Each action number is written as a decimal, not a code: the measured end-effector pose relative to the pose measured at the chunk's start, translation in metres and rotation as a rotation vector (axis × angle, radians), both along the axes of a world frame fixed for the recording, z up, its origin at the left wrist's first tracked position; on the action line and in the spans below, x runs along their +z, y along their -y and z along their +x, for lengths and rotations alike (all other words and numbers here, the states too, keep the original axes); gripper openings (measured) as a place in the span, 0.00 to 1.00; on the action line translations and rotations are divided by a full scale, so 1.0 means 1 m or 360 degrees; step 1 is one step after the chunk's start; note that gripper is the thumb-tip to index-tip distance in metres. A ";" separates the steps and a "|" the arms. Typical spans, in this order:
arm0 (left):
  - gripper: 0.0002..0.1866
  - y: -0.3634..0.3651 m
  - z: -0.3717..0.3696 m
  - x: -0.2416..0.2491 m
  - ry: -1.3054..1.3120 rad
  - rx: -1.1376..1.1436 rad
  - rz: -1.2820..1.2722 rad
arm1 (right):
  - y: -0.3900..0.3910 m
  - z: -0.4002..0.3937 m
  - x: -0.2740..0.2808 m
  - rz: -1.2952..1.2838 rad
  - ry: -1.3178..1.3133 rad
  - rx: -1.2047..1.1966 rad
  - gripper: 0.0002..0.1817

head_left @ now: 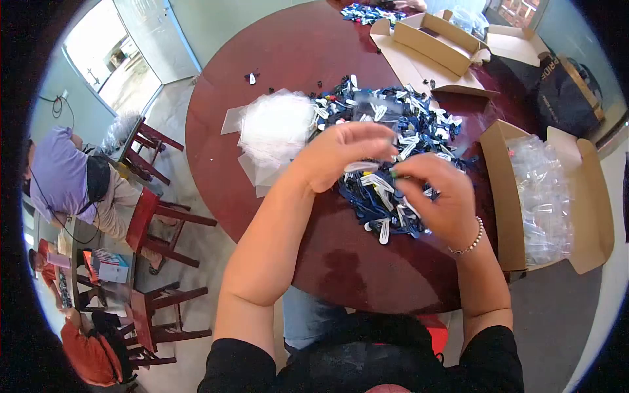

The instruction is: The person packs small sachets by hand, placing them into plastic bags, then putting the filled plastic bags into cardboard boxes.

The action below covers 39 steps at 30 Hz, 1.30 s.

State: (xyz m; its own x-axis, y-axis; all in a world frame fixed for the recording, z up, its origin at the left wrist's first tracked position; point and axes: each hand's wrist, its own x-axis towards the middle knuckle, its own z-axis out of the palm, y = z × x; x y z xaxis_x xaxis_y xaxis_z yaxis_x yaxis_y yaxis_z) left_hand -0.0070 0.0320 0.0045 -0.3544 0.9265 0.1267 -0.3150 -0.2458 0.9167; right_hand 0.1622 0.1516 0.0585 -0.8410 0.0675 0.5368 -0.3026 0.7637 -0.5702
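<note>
A heap of dark blue and white snap hair clips [384, 230] spreads over the round table. My left hand [347, 149] is above the heap, its fingers curled and partly smeared by motion. A white hair clip [362, 167] shows right under its fingers, and a blurred clear film [377, 108] appears just beyond them. My right hand [440, 196] is close over the heap's right side, thumb and fingers pinched together. At its fingertips is a small greenish bit; what the pinch holds I cannot make out. Left of the heap lies a pile of clear plastic bags [272, 131].
An open carton [503, 196] with clear plastic packs stands at the right. Another open carton [439, 42] and a second clip pile [370, 13] are at the far side, near another person's hand. Red stools [147, 226] and seated people [62, 173] are at left.
</note>
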 end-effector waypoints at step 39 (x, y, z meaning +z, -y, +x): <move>0.19 0.005 0.019 0.020 -0.0357 -0.0058 -0.0253 | -0.205 0.046 0.031 -0.0052 -0.0693 -0.1534 0.10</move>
